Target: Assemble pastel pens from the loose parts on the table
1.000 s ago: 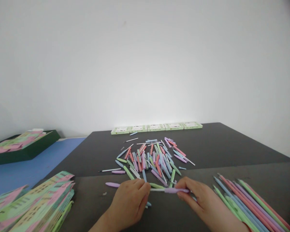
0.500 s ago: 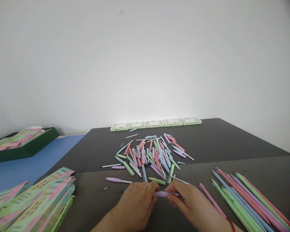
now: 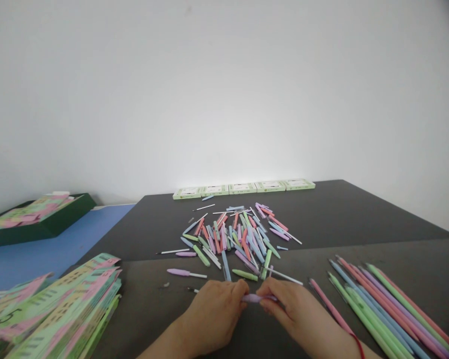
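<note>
Between my two hands is a light purple pen part (image 3: 252,298), lying crosswise over the dark table. My left hand (image 3: 217,311) is closed round its left end, which the fingers hide. Thumb and fingertips of my right hand (image 3: 294,306) pinch the part near its right end. A refill with a dark tip (image 3: 192,289) pokes out beside my left hand. Just beyond the hands lie a green pen part (image 3: 244,274) and a white refill (image 3: 284,275). A purple pen part with a white refill (image 3: 179,272) rests to the upper left.
A heap of pastel pen parts (image 3: 232,237) spreads over the dark table (image 3: 340,214). Several long pens (image 3: 385,309) lie at right. Printed packets (image 3: 60,304) are stacked at left, near a green tray (image 3: 48,230). Pale green boxes (image 3: 243,188) line the back edge.
The view has shifted slightly, so the table's contents appear a little higher and further right. Both hands keep their hold on the purple pen part. More of the dark-tipped refill shows beside my left hand.
</note>
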Action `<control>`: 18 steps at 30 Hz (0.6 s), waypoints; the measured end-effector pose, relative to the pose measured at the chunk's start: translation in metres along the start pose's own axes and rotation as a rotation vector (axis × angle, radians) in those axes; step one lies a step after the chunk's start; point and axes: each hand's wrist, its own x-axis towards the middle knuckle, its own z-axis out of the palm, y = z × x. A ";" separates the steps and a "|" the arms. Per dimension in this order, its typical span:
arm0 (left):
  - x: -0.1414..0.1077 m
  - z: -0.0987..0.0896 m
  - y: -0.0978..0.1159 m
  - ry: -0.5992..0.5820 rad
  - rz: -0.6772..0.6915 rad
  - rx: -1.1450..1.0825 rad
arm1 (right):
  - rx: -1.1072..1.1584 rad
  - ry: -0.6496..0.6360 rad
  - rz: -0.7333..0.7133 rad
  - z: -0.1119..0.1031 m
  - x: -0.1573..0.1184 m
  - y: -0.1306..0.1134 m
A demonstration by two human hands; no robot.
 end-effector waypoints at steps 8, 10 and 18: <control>0.002 0.002 0.000 -0.034 0.004 0.023 | 0.143 -0.036 0.075 0.002 0.003 0.002; 0.003 0.004 0.000 -0.038 0.011 0.041 | 0.229 -0.056 0.118 0.005 0.004 0.003; 0.002 0.004 -0.001 -0.034 0.053 0.077 | 0.363 -0.197 0.199 0.009 0.003 0.007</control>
